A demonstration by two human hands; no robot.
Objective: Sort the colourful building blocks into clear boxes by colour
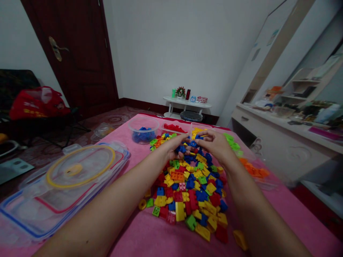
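Note:
Both hands are over the far part of a mixed pile of toy building bricks (184,185) in yellow, red, blue, green and orange. My left hand (177,145) is curled round several blue bricks (182,148), its palm turned inward. Close beside it, my right hand (215,143) has thumb and fingers pinched at a blue brick (198,137). Fingers partly hide the pieces held. More blue bricks (207,157) lie in the pile just below the hands.
Behind the pile stand a round clear tub (131,125) of blue bricks and containers with red bricks (174,127) and yellow bricks (197,130). Green bricks (232,142) and orange bricks (254,169) sit in containers at right. Stacked clear lids (80,200) lie left on the pink cloth (150,235).

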